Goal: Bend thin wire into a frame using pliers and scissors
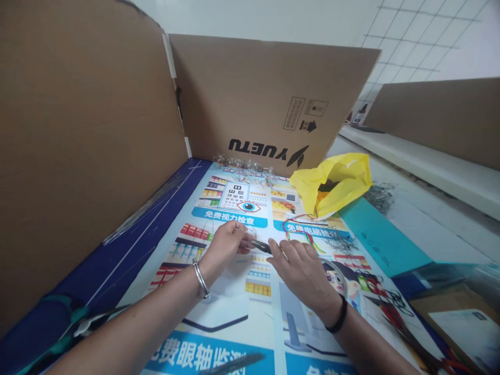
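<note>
My left hand (228,244) pinches a small clear piece with thin wire, fingers closed on it just above the printed poster (234,312). My right hand (302,271) is closed on a slim dark tool (261,246) whose tip points left and meets the piece in my left hand. A silver bangle sits on my left wrist, a black band on my right. Both hands hover over the poster's middle.
Cardboard walls (89,146) stand at left and behind. A yellow plastic bag (336,182) lies at the back right, clear wire-framed pieces (244,165) along the back wall. Thin wires (380,195) and red and black frames (385,297) lie on the right.
</note>
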`<state>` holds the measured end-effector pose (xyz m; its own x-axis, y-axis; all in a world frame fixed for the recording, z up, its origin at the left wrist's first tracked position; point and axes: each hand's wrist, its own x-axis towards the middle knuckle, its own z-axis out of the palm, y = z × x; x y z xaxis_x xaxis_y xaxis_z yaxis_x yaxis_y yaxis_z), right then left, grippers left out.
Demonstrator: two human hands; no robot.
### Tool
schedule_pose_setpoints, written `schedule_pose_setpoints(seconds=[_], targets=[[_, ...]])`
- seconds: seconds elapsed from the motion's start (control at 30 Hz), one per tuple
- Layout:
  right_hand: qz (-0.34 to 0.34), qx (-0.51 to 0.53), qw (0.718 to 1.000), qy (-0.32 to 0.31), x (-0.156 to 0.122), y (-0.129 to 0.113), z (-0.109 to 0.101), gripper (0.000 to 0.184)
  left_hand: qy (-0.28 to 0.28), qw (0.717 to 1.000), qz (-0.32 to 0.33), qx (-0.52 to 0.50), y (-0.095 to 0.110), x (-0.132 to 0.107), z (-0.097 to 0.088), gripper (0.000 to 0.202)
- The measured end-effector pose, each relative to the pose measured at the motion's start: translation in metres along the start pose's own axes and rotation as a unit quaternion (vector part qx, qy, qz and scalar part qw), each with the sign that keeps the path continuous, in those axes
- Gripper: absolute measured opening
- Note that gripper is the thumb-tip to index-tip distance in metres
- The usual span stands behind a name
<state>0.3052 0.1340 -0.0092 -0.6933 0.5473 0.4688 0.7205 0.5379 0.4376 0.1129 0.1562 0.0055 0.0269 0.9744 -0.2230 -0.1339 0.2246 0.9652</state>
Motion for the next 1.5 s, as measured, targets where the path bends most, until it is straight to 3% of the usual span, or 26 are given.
schedule_pose_setpoints(seconds=[0.27, 0.47, 0.9, 1.5], targets=[[0.007, 0.018, 1.0, -0.011, 0.0, -0.001, -0.002, 0.031, -0.044, 0.999, 0.012, -0.008, 0.002, -0.003, -0.001, 0.013], [0.038, 0.037, 0.998, -0.022, 0.002, -0.005, 0.0, 0.034, -0.007, 0.999, 0.003, -0.034, 0.01, -0.006, -0.002, 0.01], [-0.012, 0.024, 1.0, -0.014, -0.003, -0.003, -0.003, 0.032, -0.003, 0.998, -0.045, -0.036, 0.011, -0.009, -0.004, 0.011], [-0.054, 0.018, 0.998, 0.017, -0.005, -0.001, -0.004, 0.033, -0.039, 0.997, -0.056, -0.029, 0.007, -0.008, -0.005, 0.01]])
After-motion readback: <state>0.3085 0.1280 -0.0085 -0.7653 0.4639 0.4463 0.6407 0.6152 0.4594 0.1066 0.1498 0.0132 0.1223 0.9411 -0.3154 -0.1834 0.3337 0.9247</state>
